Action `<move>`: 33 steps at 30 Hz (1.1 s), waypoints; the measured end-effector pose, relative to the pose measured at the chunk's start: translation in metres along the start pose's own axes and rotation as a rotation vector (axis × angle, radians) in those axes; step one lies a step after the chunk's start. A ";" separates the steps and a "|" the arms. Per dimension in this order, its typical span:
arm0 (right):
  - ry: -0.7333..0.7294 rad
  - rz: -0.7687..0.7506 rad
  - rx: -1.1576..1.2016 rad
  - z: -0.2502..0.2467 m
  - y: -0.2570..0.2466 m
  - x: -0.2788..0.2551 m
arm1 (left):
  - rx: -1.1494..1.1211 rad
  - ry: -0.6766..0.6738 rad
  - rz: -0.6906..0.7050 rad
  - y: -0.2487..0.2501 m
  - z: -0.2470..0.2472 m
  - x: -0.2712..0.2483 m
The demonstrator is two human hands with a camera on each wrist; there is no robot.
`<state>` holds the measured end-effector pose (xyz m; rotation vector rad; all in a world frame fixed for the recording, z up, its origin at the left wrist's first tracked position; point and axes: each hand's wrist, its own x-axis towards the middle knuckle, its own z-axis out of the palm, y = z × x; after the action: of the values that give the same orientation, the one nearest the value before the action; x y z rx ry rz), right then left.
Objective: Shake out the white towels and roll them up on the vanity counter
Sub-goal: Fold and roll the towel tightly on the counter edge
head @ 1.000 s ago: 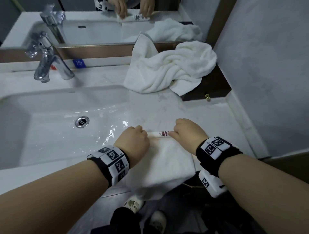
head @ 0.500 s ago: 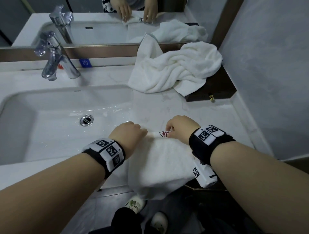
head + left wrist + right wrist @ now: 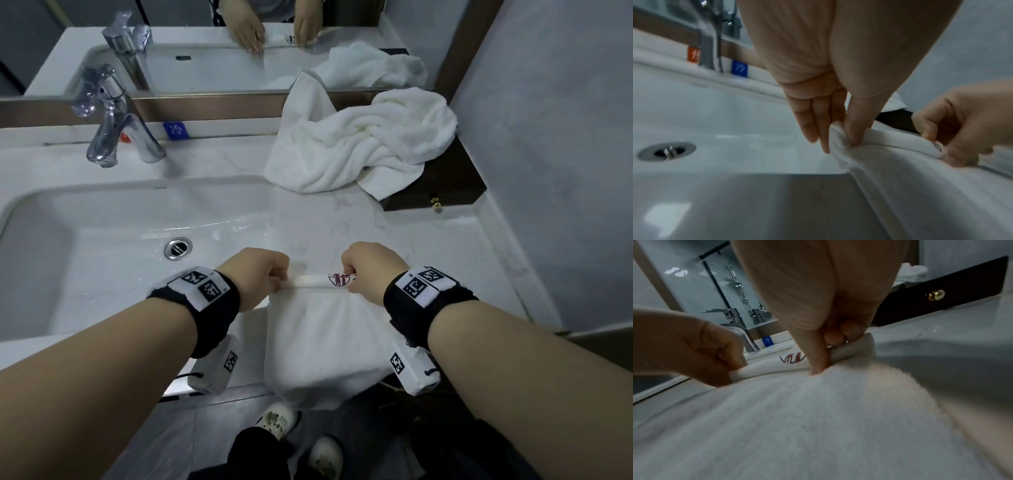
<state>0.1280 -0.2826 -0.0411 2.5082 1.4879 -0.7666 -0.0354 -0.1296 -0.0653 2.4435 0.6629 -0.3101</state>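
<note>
White towel (image 3: 329,342) edge in both grips

White towel (image 3: 329,339) with a red embroidered logo (image 3: 337,279) on its rolled edge; white marble-veined surface (image 3: 394,233); dark brown box (image 3: 448,186) at two o'clock; black wristbands (image 3: 209,308) bearing black-and-white square codes.

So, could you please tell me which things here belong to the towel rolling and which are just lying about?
Job:
- flat towel, far edge rolled, pinched by left hand and right hand
- crumpled towel, not yet rolled
- counter

Lying about:
- faucet
- sink
- dark box
- mirror
</note>
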 end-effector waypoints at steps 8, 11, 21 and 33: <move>0.158 -0.041 0.106 0.023 0.013 -0.007 | 0.236 0.002 0.113 0.010 -0.001 0.002; 0.208 -0.074 0.070 0.033 0.014 -0.012 | 0.439 -0.038 0.193 0.014 -0.001 -0.006; 0.230 -0.060 0.056 0.040 0.010 -0.013 | -0.135 0.007 0.051 -0.005 -0.007 0.002; 0.223 0.043 0.114 0.038 0.004 -0.014 | -0.682 -0.053 -0.220 -0.026 0.009 -0.002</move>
<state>0.1123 -0.3090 -0.0680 2.7803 1.4877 -0.5971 -0.0516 -0.1171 -0.0838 1.7147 0.8503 -0.1901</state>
